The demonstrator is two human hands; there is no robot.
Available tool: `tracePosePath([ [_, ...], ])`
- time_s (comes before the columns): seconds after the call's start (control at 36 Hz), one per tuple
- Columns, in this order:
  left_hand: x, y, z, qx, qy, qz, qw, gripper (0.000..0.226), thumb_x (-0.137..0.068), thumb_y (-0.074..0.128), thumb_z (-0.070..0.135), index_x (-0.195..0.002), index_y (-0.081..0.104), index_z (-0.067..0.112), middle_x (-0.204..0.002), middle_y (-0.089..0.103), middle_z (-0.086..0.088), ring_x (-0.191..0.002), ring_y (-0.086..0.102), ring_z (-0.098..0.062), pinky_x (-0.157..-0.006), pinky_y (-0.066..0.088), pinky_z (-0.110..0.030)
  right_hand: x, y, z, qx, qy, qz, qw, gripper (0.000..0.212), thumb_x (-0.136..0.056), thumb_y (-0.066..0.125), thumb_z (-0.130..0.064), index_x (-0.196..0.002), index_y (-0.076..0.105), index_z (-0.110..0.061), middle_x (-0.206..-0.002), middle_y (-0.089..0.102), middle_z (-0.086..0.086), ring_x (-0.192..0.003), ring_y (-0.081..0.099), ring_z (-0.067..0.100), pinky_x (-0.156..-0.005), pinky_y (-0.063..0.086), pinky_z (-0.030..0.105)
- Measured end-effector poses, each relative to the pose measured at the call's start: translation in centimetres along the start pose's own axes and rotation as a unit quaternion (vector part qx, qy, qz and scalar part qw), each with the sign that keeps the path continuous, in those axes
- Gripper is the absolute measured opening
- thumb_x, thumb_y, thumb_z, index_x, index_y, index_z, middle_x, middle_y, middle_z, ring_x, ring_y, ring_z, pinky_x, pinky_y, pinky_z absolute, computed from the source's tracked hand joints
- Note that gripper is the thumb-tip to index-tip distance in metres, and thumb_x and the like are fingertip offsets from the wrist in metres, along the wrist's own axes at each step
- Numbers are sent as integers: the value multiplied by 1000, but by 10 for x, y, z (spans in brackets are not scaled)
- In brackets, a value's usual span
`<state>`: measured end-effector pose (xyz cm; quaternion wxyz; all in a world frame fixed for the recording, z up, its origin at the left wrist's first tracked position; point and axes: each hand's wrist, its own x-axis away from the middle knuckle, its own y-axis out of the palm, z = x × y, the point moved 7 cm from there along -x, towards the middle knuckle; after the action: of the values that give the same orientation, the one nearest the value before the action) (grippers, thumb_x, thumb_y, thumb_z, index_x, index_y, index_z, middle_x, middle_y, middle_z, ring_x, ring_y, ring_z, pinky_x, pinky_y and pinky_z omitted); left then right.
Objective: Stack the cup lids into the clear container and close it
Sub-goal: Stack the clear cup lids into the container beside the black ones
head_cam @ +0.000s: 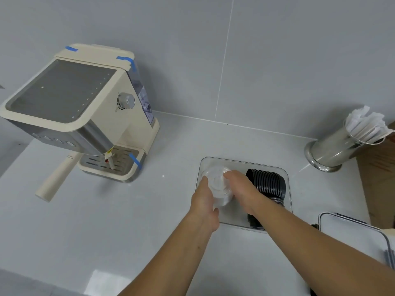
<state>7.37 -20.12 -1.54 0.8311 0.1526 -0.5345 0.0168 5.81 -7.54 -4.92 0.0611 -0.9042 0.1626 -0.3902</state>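
A clear rectangular container [286, 180] stands on the grey counter right of centre. Inside it, on the right, a stack of black cup lids [269, 182] lies on its side. Over the container's left half, both my hands hold a stack of clear cup lids [219, 184]. My left hand [203, 197] grips the stack's left side. On the stack's right side my right hand [239, 184] curls over the top, and its forearm hides part of the black lids. The container's own lid [350, 233] lies at the right, near the frame edge.
A cream espresso machine [77, 112] with blue tape strips stands at the left, its portafilter handle [55, 178] sticking out toward me. A steel holder [333, 146] with paper-wrapped straws stands back right beside a brown cardboard box [378, 176]. A grey tiled wall runs behind.
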Motion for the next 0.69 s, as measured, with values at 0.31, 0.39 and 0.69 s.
tracePosePath([
  [0.31,-7,3,-2,3,-14,-31,999,25,-96,49,45,-86,61,24,-93,63,5,-86,56,-10,-100,33,-31,2,2,9,-12,-2,16,1000,36,-86,46,-24,-119,60,-23,-114,66,-1,-104,61,19,-98,49,41],
  [0.39,-2,1,0,-3,-9,-47,999,28,-98,48,45,-89,61,22,-96,62,4,-109,53,-15,-111,30,-34,3,1,7,-9,-9,15,1000,37,-86,46,-24,-119,60,-24,-115,66,0,-105,62,19,-97,49,40],
  [0.69,17,-36,-3,-16,32,-87,996,53,-95,59,30,-140,49,4,-139,55,-12,-128,54,-23,-108,44,-38,7,-4,1,12,-42,17,999,63,-93,50,-25,-152,29,-30,-158,31,-4,-142,33,16,-112,29,32],
])
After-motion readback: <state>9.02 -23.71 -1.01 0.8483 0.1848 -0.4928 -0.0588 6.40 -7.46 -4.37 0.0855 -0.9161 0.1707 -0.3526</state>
